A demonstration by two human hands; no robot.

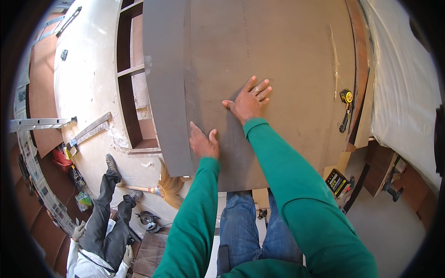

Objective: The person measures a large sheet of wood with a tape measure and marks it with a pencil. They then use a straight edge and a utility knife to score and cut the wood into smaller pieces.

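Both my hands rest on a wide brown board (pixel 287 55) in front of me. My right hand (pixel 250 100) lies palm down on its surface, with the fingers spread. Lower and to the left is my left hand (pixel 204 142), its fingers stretched out and thumb apart, by the edge of a long darker strip (pixel 166 88). That strip runs lengthwise along the left side of the board. Neither hand holds anything. On the board's right side sit a yellow and black tape measure (pixel 346 96) and a dark hand tool (pixel 344 120), probably a cutter knife.
An open wooden frame (pixel 124 69) stands left of the board. A broom (pixel 170 187) and a corded power tool (pixel 148 221) lie on the floor near a seated person in dark trousers (pixel 104 208). Plastic sheeting (pixel 403 78) covers something at right; a black and yellow box (pixel 337 182) is below.
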